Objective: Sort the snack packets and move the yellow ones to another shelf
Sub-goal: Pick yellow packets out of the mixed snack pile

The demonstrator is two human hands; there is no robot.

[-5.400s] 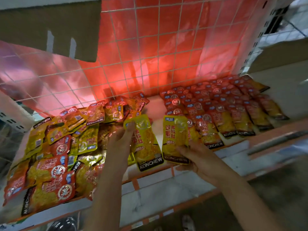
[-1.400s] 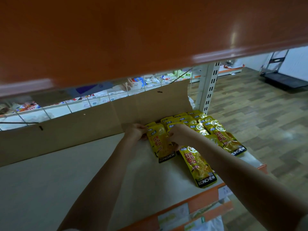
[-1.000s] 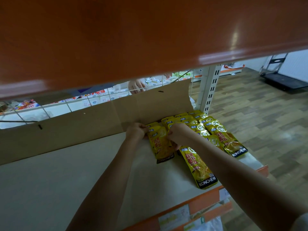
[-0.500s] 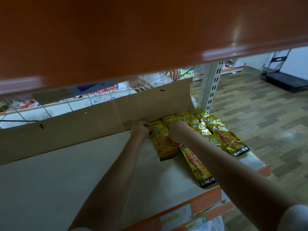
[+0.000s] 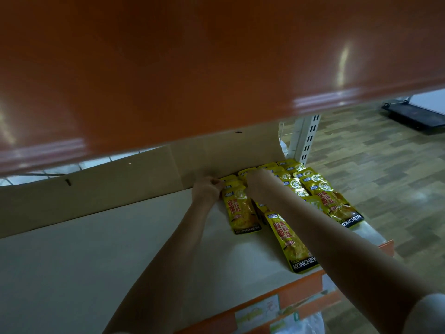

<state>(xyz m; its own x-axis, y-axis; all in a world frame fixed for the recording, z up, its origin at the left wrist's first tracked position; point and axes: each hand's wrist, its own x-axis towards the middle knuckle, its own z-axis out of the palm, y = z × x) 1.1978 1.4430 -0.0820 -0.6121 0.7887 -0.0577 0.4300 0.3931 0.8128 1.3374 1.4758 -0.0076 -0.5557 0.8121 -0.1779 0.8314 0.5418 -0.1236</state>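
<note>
We are setting a yellow packet (image 5: 243, 210) flat on the pale shelf (image 5: 101, 261), beside the yellow rows (image 5: 303, 182) near the cardboard backing (image 5: 120, 189). Our left hand (image 5: 207, 190) is pinching its top edge; our right hand (image 5: 252, 183) is reaching the same spot, its grip unclear. We are judging these pouches light, soft and slick, best taken by the sealed top.

Lighting: dim, warm-tinted under the orange upper shelf (image 5: 216, 56), bearing streaked glare. Edges bowed, perhaps lens distortion. Foreground softly blurred.
</note>
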